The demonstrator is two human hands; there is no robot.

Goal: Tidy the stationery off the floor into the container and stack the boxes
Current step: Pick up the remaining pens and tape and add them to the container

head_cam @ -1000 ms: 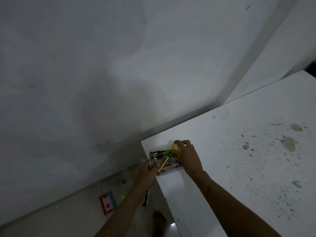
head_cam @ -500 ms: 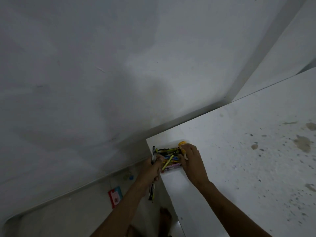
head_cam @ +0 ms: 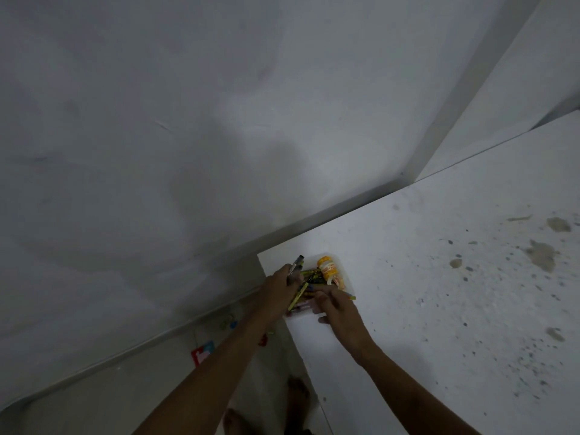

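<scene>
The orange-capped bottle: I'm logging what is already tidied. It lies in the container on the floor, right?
Not on the floor. The head view shows the orange-capped bottle lying in the container, which sits at the corner of the white speckled ledge, above the floor.
</scene>
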